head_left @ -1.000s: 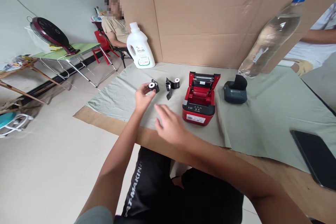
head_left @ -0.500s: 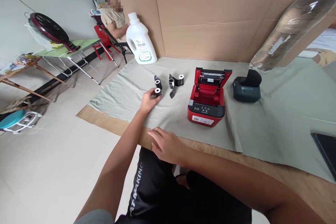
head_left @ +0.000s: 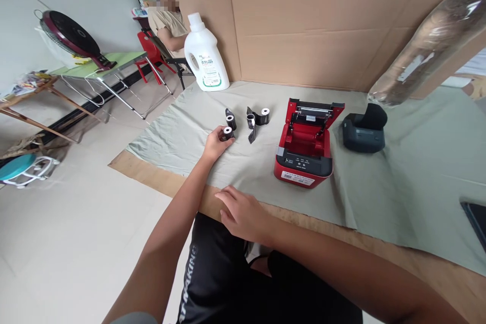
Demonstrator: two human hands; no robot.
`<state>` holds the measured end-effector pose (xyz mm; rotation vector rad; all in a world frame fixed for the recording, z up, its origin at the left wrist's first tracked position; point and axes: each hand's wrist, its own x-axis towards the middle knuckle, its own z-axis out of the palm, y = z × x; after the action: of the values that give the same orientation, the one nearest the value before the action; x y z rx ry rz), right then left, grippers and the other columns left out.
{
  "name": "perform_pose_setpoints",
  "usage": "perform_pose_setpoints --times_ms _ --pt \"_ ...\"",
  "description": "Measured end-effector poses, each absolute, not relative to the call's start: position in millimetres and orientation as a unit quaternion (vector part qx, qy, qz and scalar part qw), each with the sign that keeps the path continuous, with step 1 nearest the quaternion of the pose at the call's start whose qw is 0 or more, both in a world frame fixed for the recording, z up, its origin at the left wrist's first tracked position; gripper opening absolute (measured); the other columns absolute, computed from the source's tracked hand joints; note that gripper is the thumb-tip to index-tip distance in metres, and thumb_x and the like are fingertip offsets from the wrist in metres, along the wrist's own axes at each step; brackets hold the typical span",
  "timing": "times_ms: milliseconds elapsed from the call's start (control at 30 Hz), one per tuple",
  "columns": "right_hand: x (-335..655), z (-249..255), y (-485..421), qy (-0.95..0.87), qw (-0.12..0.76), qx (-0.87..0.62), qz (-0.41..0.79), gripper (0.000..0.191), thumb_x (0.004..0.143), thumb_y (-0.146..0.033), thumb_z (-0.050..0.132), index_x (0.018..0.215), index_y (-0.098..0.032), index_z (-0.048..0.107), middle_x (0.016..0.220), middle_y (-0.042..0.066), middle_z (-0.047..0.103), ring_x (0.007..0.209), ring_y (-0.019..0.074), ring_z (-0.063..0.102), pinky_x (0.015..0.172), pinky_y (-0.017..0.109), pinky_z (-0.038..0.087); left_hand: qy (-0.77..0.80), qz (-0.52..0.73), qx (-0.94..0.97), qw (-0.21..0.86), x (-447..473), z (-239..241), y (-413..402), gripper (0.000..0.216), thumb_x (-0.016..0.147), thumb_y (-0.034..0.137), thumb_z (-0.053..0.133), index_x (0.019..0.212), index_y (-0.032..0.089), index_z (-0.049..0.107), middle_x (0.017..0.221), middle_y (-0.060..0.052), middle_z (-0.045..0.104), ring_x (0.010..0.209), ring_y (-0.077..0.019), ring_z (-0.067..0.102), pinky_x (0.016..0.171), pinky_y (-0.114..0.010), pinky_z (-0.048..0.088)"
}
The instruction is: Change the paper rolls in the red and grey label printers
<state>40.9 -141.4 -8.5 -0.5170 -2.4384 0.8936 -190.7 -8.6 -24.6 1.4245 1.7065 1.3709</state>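
Note:
My left hand (head_left: 217, 143) is closed around a small black paper roll (head_left: 228, 132) with a white core, fingers on its far side and thumb on its near side. Just behind it stands a second black roll (head_left: 231, 121). To the right lie two more rolls, one with a loose black strip (head_left: 251, 122) and one on its end (head_left: 265, 115). My right hand (head_left: 243, 212) rests at the table's front edge with fingers loosely apart, holding nothing. A red and black label printer (head_left: 304, 162) sits right of the rolls, its lid raised and its bay showing no roll.
A dark small printer (head_left: 363, 131) stands right of the red one. A white detergent bottle (head_left: 208, 61) stands at the back left before a cardboard wall (head_left: 304, 25). A plastic-wrapped item (head_left: 421, 55) leans at the right. A dark device (head_left: 476, 217) lies at the right edge. A person (head_left: 169, 30) sits beyond.
The view has shifted slightly, so the printers appear a little farther right. My left hand stays on the same roll, and my right hand keeps its place.

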Motion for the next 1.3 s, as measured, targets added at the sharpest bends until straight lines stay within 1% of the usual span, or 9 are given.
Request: perform_pose_setpoints --times_ms 233,500,600,767,967,1067,1167,1233,1300 --pt "41 -9 -142 -0.896 0.235 -0.187 0.326 0.038 0.093 -0.015 0.056 0.131 -0.020 0.057 0.128 0.011 0.069 0.105 0.0251 0.070 0.082 0.038 0.058 0.648 0.474 0.551 0.228 -192 -25 -10 0.035 0.074 0.036 0.080 0.104 0.022 0.069 0.110 -0.006 0.078 0.114 -0.0256 0.071 0.105 -0.040 0.054" --pt "40 -12 -142 -0.896 0.231 -0.187 0.330 0.041 0.093 -0.015 0.055 0.134 -0.020 0.055 0.130 0.012 0.067 0.110 0.0271 0.070 0.087 0.041 0.059 0.674 0.422 0.577 0.185 -190 -18 -14 0.033 0.075 0.035 0.076 0.105 0.022 0.069 0.101 -0.004 0.076 0.099 -0.0252 0.070 0.096 -0.039 0.055" --pt "40 -13 -142 -0.891 0.228 -0.191 0.343 0.043 0.092 -0.014 0.055 0.134 -0.022 0.054 0.130 0.011 0.068 0.109 0.0266 0.070 0.088 0.041 0.059 0.673 0.427 0.574 0.187 -189 -17 -16 0.038 0.076 0.035 0.075 0.111 0.022 0.068 0.104 -0.004 0.077 0.098 -0.0247 0.071 0.095 -0.037 0.055" --pt "39 -10 -141 -0.893 0.212 -0.193 0.348 0.043 0.092 -0.014 0.056 0.135 -0.021 0.055 0.131 0.012 0.068 0.112 0.0276 0.071 0.087 0.042 0.059 0.675 0.433 0.568 0.187 -190 -19 -15 0.050 0.075 0.032 0.077 0.123 0.023 0.065 0.112 -0.006 0.077 0.106 -0.0262 0.071 0.099 -0.039 0.054" --pt "38 -8 -141 -0.899 0.189 -0.200 0.340 0.043 0.093 -0.015 0.056 0.136 -0.020 0.055 0.132 0.011 0.067 0.110 0.0269 0.071 0.084 0.042 0.060 0.690 0.428 0.552 0.190 -193 -23 -14 0.071 0.074 0.038 0.084 0.138 0.025 0.057 0.123 -0.008 0.075 0.120 -0.0292 0.069 0.108 -0.044 0.051" --pt "38 -9 -142 -0.901 0.193 -0.200 0.334 0.043 0.093 -0.016 0.057 0.136 -0.020 0.055 0.134 0.011 0.067 0.111 0.0268 0.070 0.084 0.042 0.059 0.697 0.453 0.538 0.142 -195 -23 -23 0.078 0.073 0.040 0.087 0.142 0.024 0.054 0.138 -0.012 0.070 0.131 -0.0318 0.064 0.116 -0.049 0.044" --pt "39 -10 -141 -0.903 0.195 -0.196 0.329 0.044 0.093 -0.016 0.057 0.136 -0.021 0.055 0.134 0.010 0.066 0.111 0.0264 0.069 0.084 0.041 0.059 0.697 0.493 0.517 0.061 -195 -13 -32 0.058 0.084 0.043 0.078 0.135 0.024 0.059 0.144 -0.012 0.066 0.139 -0.0310 0.059 0.121 -0.050 0.038" --pt "39 -9 -141 -0.905 0.194 -0.193 0.325 0.043 0.093 -0.017 0.057 0.136 -0.021 0.054 0.134 0.010 0.066 0.111 0.0260 0.069 0.083 0.041 0.059 0.693 0.505 0.515 0.008 -190 2 -32 0.039 0.091 0.043 0.069 0.125 0.024 0.065 0.138 -0.010 0.070 0.136 -0.0292 0.060 0.121 -0.049 0.036" --pt "40 -9 -141 -0.907 0.194 -0.189 0.322 0.042 0.094 -0.018 0.057 0.136 -0.021 0.054 0.132 0.010 0.067 0.112 0.0260 0.069 0.082 0.040 0.058 0.687 0.489 0.537 -0.018 -182 24 -20 0.028 0.094 0.041 0.062 0.115 0.023 0.069 0.125 -0.008 0.076 0.128 -0.0276 0.065 0.119 -0.048 0.037"
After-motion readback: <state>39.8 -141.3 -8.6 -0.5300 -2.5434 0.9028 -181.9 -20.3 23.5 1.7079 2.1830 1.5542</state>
